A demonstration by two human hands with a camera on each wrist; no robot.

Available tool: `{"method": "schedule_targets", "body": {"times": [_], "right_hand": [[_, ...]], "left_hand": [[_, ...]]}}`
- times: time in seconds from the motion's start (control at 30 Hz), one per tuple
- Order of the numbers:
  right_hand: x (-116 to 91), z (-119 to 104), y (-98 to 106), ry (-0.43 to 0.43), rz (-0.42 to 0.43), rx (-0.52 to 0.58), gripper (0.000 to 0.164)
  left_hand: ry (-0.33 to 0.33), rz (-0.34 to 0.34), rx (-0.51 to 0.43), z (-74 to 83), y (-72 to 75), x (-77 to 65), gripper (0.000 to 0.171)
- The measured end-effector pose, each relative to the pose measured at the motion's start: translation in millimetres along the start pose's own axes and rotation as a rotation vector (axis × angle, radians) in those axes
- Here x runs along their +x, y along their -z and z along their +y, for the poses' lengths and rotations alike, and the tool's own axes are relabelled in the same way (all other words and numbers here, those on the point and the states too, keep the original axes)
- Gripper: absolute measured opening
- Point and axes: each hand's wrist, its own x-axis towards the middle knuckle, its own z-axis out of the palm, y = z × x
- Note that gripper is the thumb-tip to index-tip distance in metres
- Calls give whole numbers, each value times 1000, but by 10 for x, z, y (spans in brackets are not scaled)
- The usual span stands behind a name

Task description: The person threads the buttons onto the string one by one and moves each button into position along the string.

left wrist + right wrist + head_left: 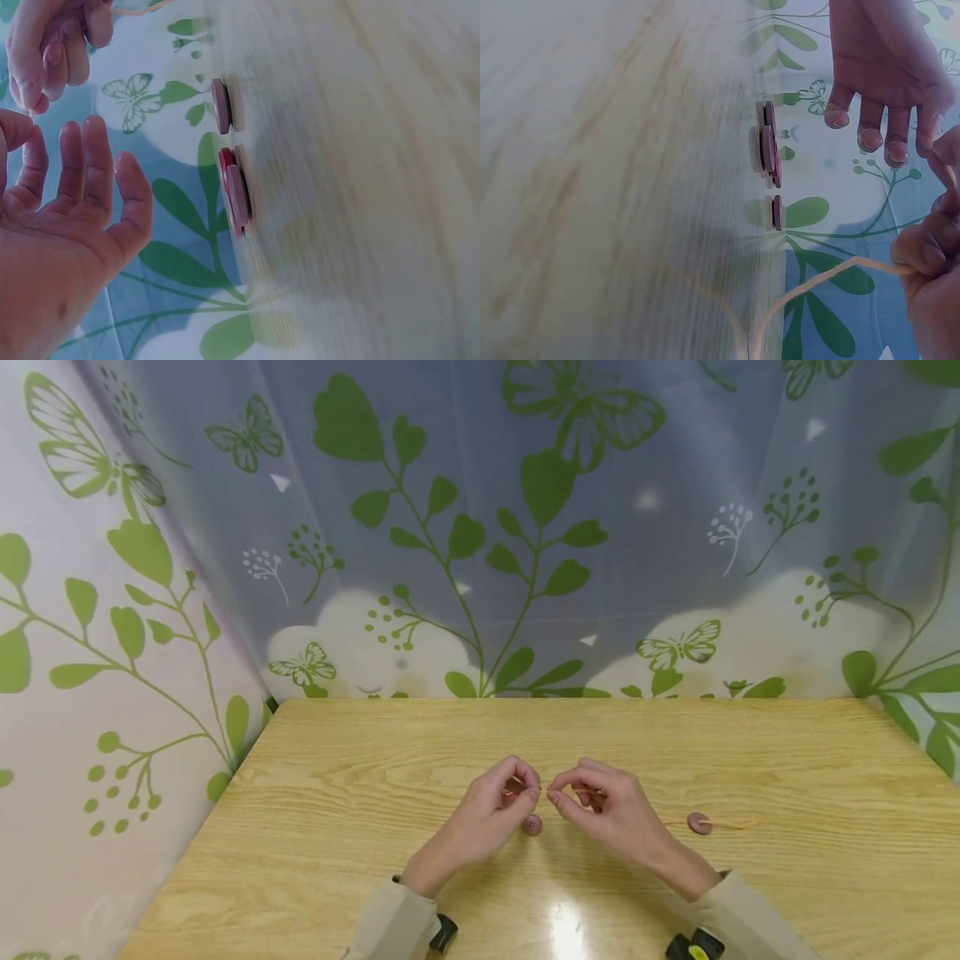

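My left hand and right hand meet above the table, thumb and forefinger of each pinching a thin orange cord across a small gap. From the right hand the cord trails down to the tabletop. To the right, a mauve button lies with cord across it. Under the left fingertips sits another mauve button with small holes. Low in the left wrist view, a mauve button overlaps a red button, with one more button apart. The other left fingers spread loosely.
The wood-grained table reaches back to a blue curtain printed with leaves and butterflies. A pale curtain hangs along the left edge. Both sleeves have dark devices at the wrists.
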Motion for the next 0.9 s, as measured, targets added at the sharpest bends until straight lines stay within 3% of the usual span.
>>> {"method": "schedule_targets", "body": {"times": [0.37, 0.63, 0.77, 0.9], "right_hand": [[-17, -52, 58, -50, -10, 35, 23], [-44, -67, 153, -111, -20, 41, 24], [-60, -53, 187, -105, -17, 40, 25], [-74, -52, 216, -102, -17, 33, 24]], "left_hand": [[-7, 10, 57, 13, 9, -23, 11], [-35, 58, 307, -25, 80, -50, 16], [-36, 32, 384, -45, 107, -50, 15], [-26, 7, 527, -63, 143, -45, 23]]}}
